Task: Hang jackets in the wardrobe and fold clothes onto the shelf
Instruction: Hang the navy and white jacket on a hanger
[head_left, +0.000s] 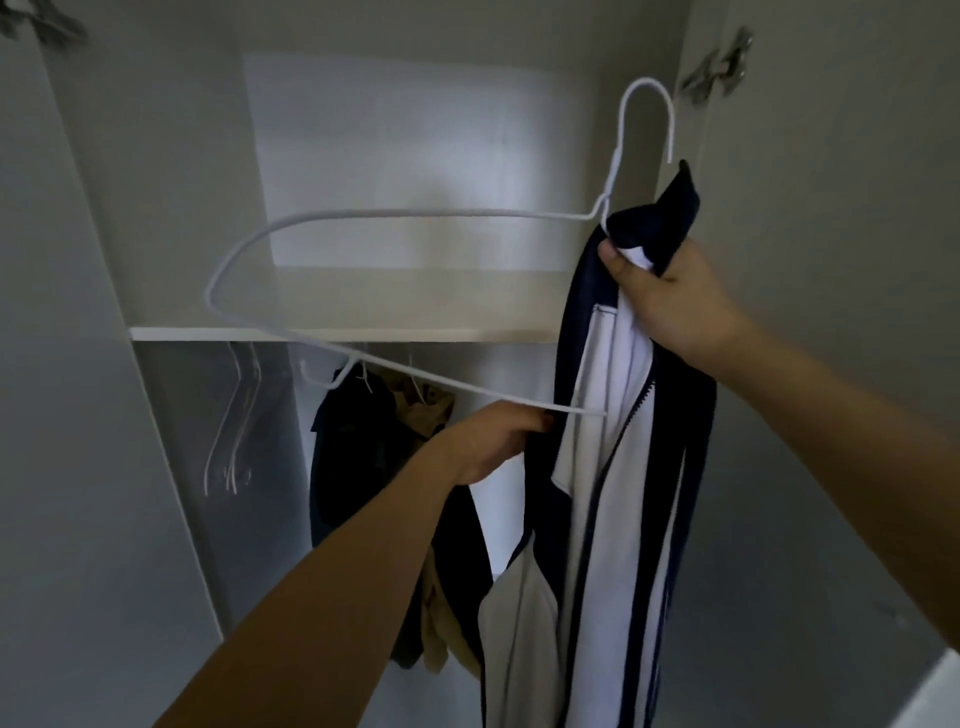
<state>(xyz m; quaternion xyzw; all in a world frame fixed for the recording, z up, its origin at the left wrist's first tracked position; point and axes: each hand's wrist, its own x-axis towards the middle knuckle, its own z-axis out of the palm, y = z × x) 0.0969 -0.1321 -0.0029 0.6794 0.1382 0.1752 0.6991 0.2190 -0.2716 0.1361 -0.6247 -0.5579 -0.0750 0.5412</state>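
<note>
Head view: two bare hands, one white wire hanger (395, 212) held up, and one navy-and-white jacket (623, 467) fill the middle and right of the frame. The right hand (670, 306), right of centre, has its fingers and thumb curled round the jacket's dark collar, gripping it together with the neck of the hanger just below the hook; the hook rises above the hand toward the upper right. From that grip the jacket hangs straight down to the bottom edge of the frame, its zip edge showing along the white front. The hanger lies tilted, its wire loop sweeping out to the left of centre and back, with its lower end reaching the jacket cloth just beside the left hand (493, 441). The left hand, below centre, is curled on the dark edge of the jacket right under that wire end; its fingertips are hidden in the cloth, so whether it also touches the wire cannot be told. Behind the hands stands an open wardrobe (156, 208) with pale walls and one white shelf (337, 333) across the middle of the frame. Under the shelf, at lower left of centre, a few bare white hangers (234, 415) hang, their number unclear, and beside them two hung garments: one dark (353, 457) and one tan (423, 410). A metal door hinge (719, 65) shows at upper right, another at upper left (39, 23).
</note>
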